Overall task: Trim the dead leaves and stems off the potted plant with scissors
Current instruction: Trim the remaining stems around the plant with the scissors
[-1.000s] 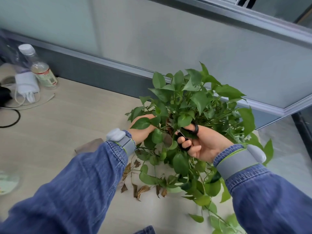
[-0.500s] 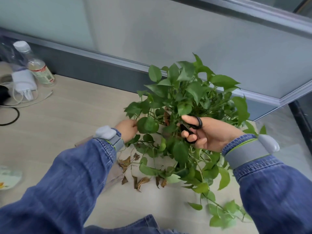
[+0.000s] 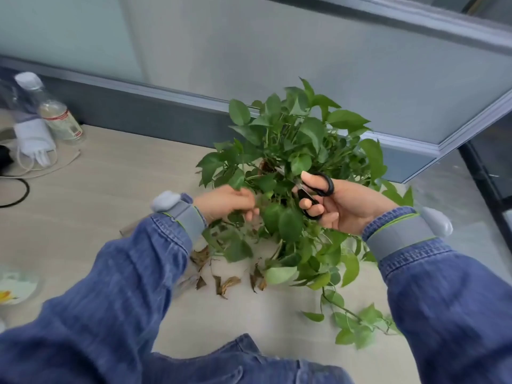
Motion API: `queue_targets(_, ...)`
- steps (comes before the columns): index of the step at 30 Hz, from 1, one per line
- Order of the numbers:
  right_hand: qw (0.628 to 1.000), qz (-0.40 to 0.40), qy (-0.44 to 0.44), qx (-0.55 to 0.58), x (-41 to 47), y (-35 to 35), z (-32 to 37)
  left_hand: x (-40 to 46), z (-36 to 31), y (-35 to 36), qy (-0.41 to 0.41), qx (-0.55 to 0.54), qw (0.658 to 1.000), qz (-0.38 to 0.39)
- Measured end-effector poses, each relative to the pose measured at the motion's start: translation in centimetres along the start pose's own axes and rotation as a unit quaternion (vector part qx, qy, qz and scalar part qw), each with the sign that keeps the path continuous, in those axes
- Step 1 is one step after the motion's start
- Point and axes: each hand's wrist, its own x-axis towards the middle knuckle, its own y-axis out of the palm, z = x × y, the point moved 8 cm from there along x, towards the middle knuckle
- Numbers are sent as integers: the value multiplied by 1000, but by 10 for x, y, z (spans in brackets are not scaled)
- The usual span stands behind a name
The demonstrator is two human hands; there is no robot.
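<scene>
A leafy green potted plant (image 3: 299, 139) stands on the wooden desk, its pot hidden under the foliage. My right hand (image 3: 346, 206) grips black-handled scissors (image 3: 318, 189) at the plant's near right side, blades pointing left into the leaves. My left hand (image 3: 227, 202) is blurred at the plant's near left, fingers pinched among the lower leaves; what it pinches is unclear. Several brown dead leaves (image 3: 224, 284) lie on the desk in front of the plant. A long green vine (image 3: 352, 317) trails off to the near right.
A plastic bottle (image 3: 55, 112), a white charger (image 3: 33, 139) with cables and a black cable (image 3: 16, 189) sit at the far left. A small dish (image 3: 16, 286) lies at the near left edge. A glass partition runs behind the desk (image 3: 110, 173).
My left hand slid out from among the leaves, then moved back in at the plant's lower left. My right hand with the scissors shifted right and up, slightly away from the foliage.
</scene>
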Motion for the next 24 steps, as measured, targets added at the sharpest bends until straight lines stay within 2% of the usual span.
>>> queue_targets(2, 1000, -3, -5, 3, -3, 1, -2, -7, -21, -16, 49, -124, 990, -38)
queue_targets(4, 1000, -4, -10, 5, -6, 5, -4, -14, -36, -27, 66, -190, 978, -60)
queue_targets(8, 1000, 15, -17, 11, -18, 9, -2, -27, -54, -14, 39, -273, 960, 42)
queue_targets(11, 999, 34, -32, 20, -28, 11, 2, -33, -62, 0, 5, -346, 931, 119)
queue_targets(16, 996, 46, -58, 42, -42, 13, 9, -32, -65, 5, -48, -355, 926, 120)
queue_targets(22, 993, 33, -91, 71, -48, 10, 17, -33, -82, 10, -53, -409, 899, 150)
queue_targets(24, 992, 23, -100, 78, -49, 8, 19, -32, -85, 9, -56, -402, 900, 160)
